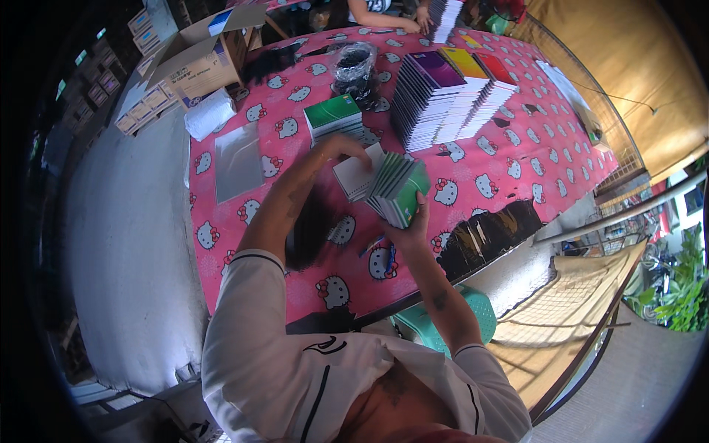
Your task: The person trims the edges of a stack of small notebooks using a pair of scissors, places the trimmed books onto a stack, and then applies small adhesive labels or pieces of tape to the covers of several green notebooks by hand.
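Observation:
Over the near middle of the table, my right hand is closed around a bundle of green-covered notebooks. The bundle is tilted, and its notebooks are fanned into several layers. At its upper left, white sheets show a row of punched holes along one edge. My left hand reaches over from the left, slightly blurred, with its fingers bent down on these sheets. Just beyond it a stack of green notebooks lies on the table.
Tall stacks of purple, yellow and red notebooks stand behind the bundle. Near them are a plastic-wrapped black bundle, a clear sheet and an open cardboard box. Pens lie close to me. Another person's hand touches a far stack.

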Tool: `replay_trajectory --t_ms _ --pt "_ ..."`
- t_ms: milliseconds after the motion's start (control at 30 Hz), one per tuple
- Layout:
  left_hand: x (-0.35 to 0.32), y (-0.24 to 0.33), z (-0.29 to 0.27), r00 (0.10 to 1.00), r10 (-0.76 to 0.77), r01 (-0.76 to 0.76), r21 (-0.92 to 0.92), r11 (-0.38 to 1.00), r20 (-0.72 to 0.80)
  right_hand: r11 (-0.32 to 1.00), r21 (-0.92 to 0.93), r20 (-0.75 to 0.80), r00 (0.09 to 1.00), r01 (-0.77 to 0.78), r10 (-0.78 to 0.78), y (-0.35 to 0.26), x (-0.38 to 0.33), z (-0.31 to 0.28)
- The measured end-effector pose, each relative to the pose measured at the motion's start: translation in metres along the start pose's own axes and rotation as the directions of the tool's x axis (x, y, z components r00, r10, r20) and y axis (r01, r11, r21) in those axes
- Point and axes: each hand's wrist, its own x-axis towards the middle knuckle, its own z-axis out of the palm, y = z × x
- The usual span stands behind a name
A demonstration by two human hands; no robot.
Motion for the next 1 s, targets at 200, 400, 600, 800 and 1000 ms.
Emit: replay_trajectory --t_ms 200,400,600,800,1000 --pt "-0.006 -0.01 -0.011 0.991 -0.051 0.081 0.242 0.967 -0.127 0.832 0.387 0.44 0.873 -0.396 0.211 -0.021 -0.021 0.025" --pt "-0.033 -0.004 0.023 0.794 0.331 0.002 0.547 0.837 -0.51 0.645 0.459 0.635 0.733 -0.611 0.242 -0.038 -0.032 0.033" --pt "-0.091 0.029 0.118 0.431 0.256 -0.541 -0.021 0.841 -0.865 0.755 0.403 0.62 0.761 -0.518 0.191 -0.045 -0.024 0.038" --pt "-0.099 0.062 0.208 0.345 0.258 -0.804 -0.142 0.578 -0.902 0.989 -0.071 0.322 0.941 0.129 -0.1 -0.005 -0.008 0.043" --pt "-0.08 0.043 0.16 0.372 -0.006 -0.888 -0.358 0.289 -0.928 0.818 -0.478 0.221 0.945 0.321 -0.242 0.02 0.016 0.062"
